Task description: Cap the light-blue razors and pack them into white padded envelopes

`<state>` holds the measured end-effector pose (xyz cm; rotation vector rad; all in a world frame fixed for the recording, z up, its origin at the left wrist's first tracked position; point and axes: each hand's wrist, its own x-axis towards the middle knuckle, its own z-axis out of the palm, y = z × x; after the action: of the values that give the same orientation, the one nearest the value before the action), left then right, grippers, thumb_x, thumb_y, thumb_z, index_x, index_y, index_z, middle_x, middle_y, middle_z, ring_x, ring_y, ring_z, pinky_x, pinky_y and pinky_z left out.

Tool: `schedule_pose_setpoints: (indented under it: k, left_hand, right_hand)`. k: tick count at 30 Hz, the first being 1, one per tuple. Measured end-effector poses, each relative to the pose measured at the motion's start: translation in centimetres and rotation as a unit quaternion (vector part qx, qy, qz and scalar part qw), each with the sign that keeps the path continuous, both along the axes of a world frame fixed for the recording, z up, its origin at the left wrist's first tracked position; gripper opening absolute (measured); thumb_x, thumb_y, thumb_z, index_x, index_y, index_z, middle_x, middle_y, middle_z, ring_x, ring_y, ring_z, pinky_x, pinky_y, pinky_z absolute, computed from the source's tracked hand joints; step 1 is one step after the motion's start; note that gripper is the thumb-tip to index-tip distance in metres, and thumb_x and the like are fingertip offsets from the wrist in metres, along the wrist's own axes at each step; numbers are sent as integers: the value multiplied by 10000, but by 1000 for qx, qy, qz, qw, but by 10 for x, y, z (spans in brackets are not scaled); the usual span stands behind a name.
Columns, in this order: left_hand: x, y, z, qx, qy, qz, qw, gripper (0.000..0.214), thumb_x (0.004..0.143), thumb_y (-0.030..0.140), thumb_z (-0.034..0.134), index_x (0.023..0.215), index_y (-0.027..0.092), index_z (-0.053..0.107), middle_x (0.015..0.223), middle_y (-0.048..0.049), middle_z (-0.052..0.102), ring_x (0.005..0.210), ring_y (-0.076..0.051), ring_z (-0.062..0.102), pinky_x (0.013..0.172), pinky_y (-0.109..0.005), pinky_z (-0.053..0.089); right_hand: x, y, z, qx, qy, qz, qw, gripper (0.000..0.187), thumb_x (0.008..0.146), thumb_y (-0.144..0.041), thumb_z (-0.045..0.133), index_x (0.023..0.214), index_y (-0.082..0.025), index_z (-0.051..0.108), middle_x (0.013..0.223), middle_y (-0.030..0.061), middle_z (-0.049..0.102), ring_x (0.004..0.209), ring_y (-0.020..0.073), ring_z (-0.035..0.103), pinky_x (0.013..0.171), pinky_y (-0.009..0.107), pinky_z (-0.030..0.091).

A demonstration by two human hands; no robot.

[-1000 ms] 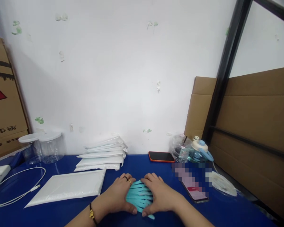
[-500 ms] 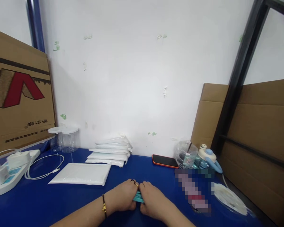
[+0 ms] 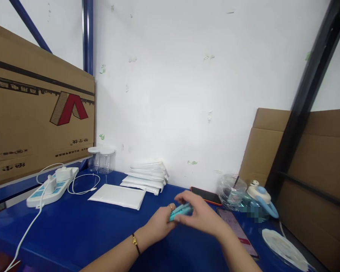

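Teal bundle [image 3: 181,211] was compact, no longer fanned; gathering looked done. Your left hand [image 3: 160,223] gripped one end, your right hand [image 3: 201,212] curved wide around the other.

The stacked packets [image 3: 146,178] lie right of the jars [image 3: 105,162], left of the bundle [image 3: 180,212].

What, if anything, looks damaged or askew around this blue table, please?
The plain white wall has scattered greenish and white patches, possibly peeled; beside it, the pile of flat white packets looks staggered.
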<state>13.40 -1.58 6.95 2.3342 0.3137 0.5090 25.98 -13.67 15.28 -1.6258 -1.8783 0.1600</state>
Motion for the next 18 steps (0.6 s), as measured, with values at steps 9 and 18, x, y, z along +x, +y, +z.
schedule_pose_setpoints:
  k: [9, 18]
  left_hand:
    - [12, -24, -17, -240, -93, 48, 965, 133, 689, 264, 581, 757, 160, 534, 511, 45, 490, 486, -114, 454, 479, -226, 347]
    - [4, -26, -11, -334, -76, 15, 939, 255, 705, 356, 607, 651, 192, 420, 438, 98, 359, 388, -52, 302, 417, -202, 240]
  right_hand:
    - [-43, 21, 3, 14, -68, -4, 998, 318, 960, -300, 330, 919, -198, 628, 880, 40, 616, 831, 170, 566, 751, 270, 423]
    - [-25, 26, -18, 21, 174, 36, 984, 329, 885, -418, 480, 1144, -228, 554, 995, 70, 603, 916, 206, 576, 829, 349, 440]
